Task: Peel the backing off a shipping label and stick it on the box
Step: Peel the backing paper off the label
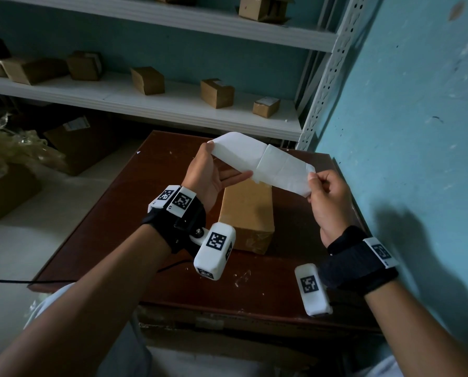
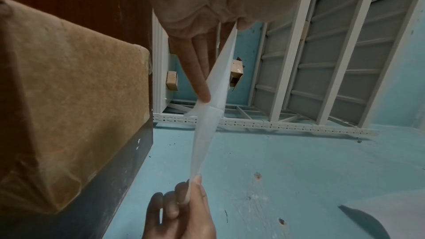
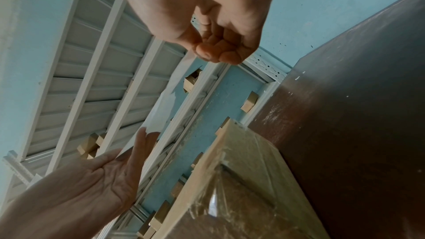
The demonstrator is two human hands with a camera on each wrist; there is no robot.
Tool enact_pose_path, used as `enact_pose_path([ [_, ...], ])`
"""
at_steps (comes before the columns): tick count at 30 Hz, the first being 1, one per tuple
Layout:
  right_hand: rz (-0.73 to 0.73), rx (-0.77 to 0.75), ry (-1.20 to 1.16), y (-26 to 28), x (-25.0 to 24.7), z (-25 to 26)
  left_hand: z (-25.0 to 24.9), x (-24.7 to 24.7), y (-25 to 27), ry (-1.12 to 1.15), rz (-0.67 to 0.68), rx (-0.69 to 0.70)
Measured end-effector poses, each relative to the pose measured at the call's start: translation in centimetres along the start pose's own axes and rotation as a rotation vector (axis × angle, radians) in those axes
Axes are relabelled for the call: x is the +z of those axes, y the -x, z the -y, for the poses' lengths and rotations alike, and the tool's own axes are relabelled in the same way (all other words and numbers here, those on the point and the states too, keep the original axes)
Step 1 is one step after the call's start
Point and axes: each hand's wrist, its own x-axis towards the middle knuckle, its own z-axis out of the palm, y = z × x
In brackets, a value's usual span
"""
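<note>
Two layers seemed approx. half parted: the label (image 1: 262,161), white, creased, w/ a seam mid-strip, was held stretched in the air just above the box (image 1: 247,216). Its right corner was pinched by the right hand (image 1: 326,197); its left end was gripped by the left hand (image 1: 208,175), fingers mostly straight. Sticking was not yet done; the box top was bare.

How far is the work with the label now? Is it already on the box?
Not yet. The peel looks well advanced: the white label is stretched in the air between the left hand and the right hand, opened at a seam in the middle. The box on the table is still bare on top. Left: finish separating and stick it.
</note>
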Motion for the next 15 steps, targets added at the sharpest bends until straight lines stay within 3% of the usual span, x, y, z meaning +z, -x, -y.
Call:
enact_pose_path([
  [15, -0.015, 0.005, 0.006, -0.24, -0.06, -0.47, -0.01, 0.0, -0.13, 0.011, -0.009, 0.003],
])
